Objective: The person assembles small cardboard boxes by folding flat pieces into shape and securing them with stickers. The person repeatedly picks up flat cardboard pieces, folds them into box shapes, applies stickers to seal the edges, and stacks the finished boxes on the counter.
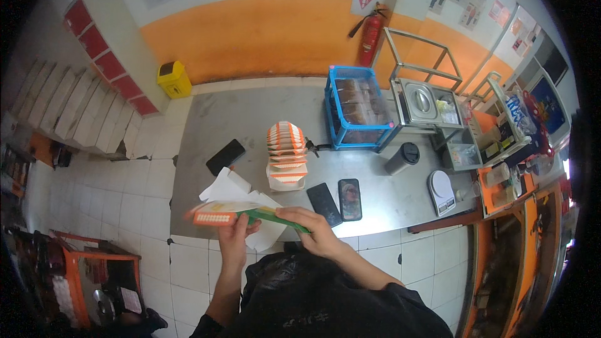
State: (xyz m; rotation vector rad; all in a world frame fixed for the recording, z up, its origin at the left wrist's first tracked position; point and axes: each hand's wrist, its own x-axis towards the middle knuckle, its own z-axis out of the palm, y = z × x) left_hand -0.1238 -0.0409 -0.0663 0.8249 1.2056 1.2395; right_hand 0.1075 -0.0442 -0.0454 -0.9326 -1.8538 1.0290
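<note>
1. Black cloth garment (332, 300) lies nearest.
2. Left hand (234, 231) and right hand (318, 233) clamp an orange-and-green cardboard carton (225, 218) above the grey steel worktop (216, 116), near left.
3. Light, even grip should keep creases straight.

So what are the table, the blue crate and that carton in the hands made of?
Table: metal, likely steel, with a dull grey sheen and bright reflections.
Blue crate: probably smooth plastic, given its moulded-looking bars.
Carton: apparently thin printed card, with flat white flaps.
</note>
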